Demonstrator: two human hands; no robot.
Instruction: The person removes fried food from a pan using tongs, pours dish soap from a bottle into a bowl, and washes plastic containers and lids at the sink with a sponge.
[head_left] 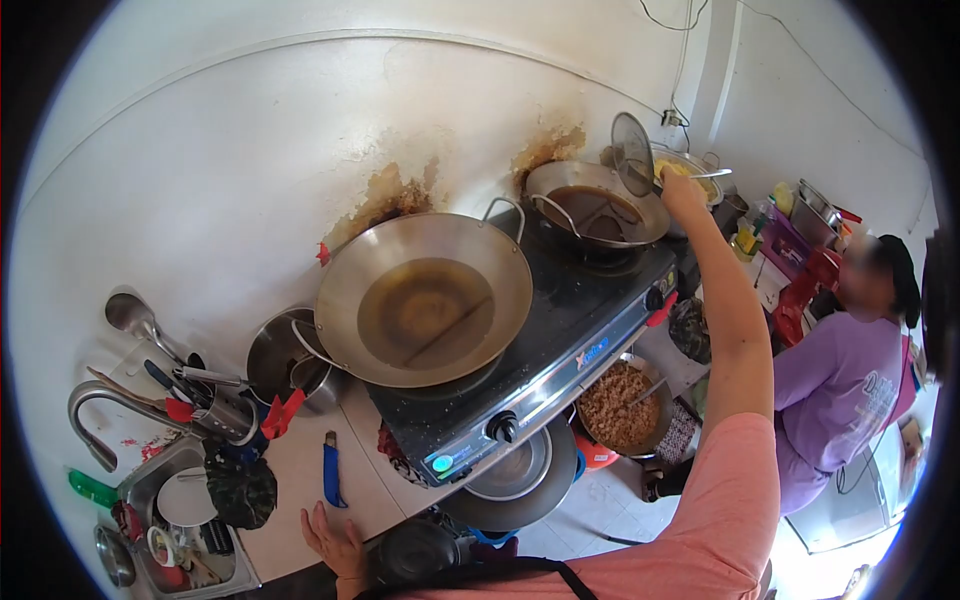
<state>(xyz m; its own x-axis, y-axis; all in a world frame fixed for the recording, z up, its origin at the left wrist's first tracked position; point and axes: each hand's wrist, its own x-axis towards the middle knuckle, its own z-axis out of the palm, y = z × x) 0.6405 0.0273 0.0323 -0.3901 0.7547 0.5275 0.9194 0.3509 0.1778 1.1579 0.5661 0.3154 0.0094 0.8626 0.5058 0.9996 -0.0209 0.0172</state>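
Note:
My left hand (335, 545) lies on the counter's front edge with its fingers spread, holding nothing. Just beyond its fingertips is a blue cutter-like tool (332, 472). My right arm reaches over the stove to the far end, where my right hand (682, 192) is closed around the handle of a round strainer (632, 152). The strainer is held up on edge beside the far wok (650, 215), which contains dark oil. Behind that hand stands a pan of yellow food (668, 168) with a metal spoon (712, 175) in it. The near wok (340, 270) holds clearer oil and a long thin reflection or stick.
A two-burner stove (470, 445) carries both woks. At left are a sink (245, 575) with dishes, a faucet (90, 440) and a utensil holder (228, 415). Below the stove sits a bowl of fried rice-like food (612, 400). A person in purple (840, 370) stands at right.

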